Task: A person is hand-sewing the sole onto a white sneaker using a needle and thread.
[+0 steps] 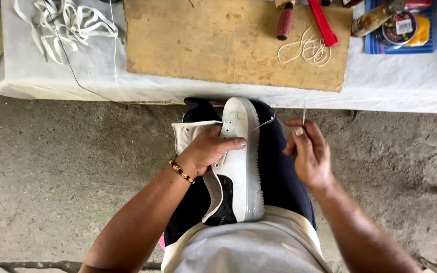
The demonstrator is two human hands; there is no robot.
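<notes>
Head view looks down on a white low-top leather sneaker with a black heel panel (238,167) lying on its side across the person's dark-trousered lap. Left hand (209,149) clasps its upper, fingers spread over the eyelets. Right hand (307,151) sits just beside the sole, fingers pinched on a thin steel needle (304,112) trailing pale thread (264,122) to the shoe. Beyond the knees a white-covered table (400,81) carries a worn plywood board (233,43), a red-handled tool (285,21), a coil of cream cord (309,50), tangled white laces (67,25), and a blue tray (428,45) holding tins and a bottle.
</notes>
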